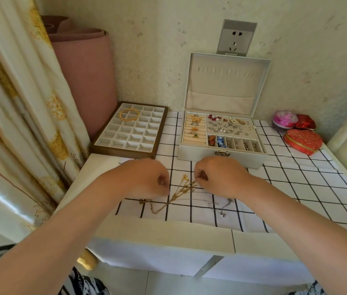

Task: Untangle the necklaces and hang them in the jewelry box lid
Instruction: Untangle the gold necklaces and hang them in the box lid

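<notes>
Necklaces (182, 191) of thin gold chain lie tangled on the checked cloth (296, 188) covering the surface, between a person's two hands, with a silver chain (221, 206) just to their right. The right grip (219, 176) pinches a gold strand at the tangle's upper edge; the left grip (147, 177) is curled just beside the tangle, and I cannot tell whether it holds anything. Behind stands the jewelry box (200, 154), its lid (228, 86) upright against the wall, and left of it a compartment tray (125, 135) holding gold bangles (129, 114).
</notes>
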Demonstrator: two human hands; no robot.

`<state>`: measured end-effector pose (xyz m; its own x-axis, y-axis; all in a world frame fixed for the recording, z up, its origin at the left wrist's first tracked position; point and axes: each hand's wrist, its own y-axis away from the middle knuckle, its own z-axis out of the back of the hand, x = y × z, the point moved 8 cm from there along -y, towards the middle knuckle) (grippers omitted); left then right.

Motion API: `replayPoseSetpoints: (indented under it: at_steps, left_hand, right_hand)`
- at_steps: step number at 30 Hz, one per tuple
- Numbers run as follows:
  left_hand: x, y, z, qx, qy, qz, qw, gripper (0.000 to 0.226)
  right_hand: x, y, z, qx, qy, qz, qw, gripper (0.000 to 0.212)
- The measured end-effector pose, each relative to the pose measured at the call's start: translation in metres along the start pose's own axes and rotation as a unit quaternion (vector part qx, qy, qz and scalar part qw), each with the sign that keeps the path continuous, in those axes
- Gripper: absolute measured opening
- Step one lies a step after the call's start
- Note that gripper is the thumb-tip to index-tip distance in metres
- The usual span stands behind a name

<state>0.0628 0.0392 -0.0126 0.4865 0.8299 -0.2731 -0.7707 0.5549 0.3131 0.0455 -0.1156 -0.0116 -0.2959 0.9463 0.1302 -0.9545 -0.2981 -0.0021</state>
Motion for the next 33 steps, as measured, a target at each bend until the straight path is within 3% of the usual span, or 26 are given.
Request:
replayPoseSetpoints:
  at_steps: [3,7,14,18,24,28,33]
  left_hand:
    - [-0.015,-0.021,0.012,-0.143,0.004,-0.058,0.988,0.017]
    - [-0.031,-0.038,-0.004,-0.137,-0.016,-0.119,0.983,0.019]
    - [-0.011,-0.043,0.003,-0.165,-0.024,-0.061,0.984,0.007]
    - [0.014,-0.033,0.012,-0.203,0.132,0.003,0.970,0.002]
    - [0.040,-0.016,0.021,-0.272,0.435,0.069,0.855,0.004]
    - [0.051,-0.009,0.020,-0.289,0.523,0.093,0.797,0.007]
    - [0.057,-0.009,0.008,-0.247,0.688,0.122,0.671,0.016]
  right_hand:
    - [0.003,-0.001,-0.002,0.013,-0.030,0.014,0.999,0.013]
    - [0.000,0.001,-0.003,0.021,-0.045,0.017,0.999,0.009]
    - [-0.007,0.002,-0.003,0.018,-0.017,-0.004,1.000,0.012]
    - [-0.006,0.004,-0.004,0.011,-0.040,-0.017,0.999,0.018]
    - [0.007,0.009,-0.015,0.087,-0.106,-0.018,0.990,0.043]
    - [0.003,0.012,-0.016,0.086,-0.148,-0.037,0.985,0.033]
    - [-0.006,0.015,-0.019,0.093,-0.207,-0.074,0.971,0.015]
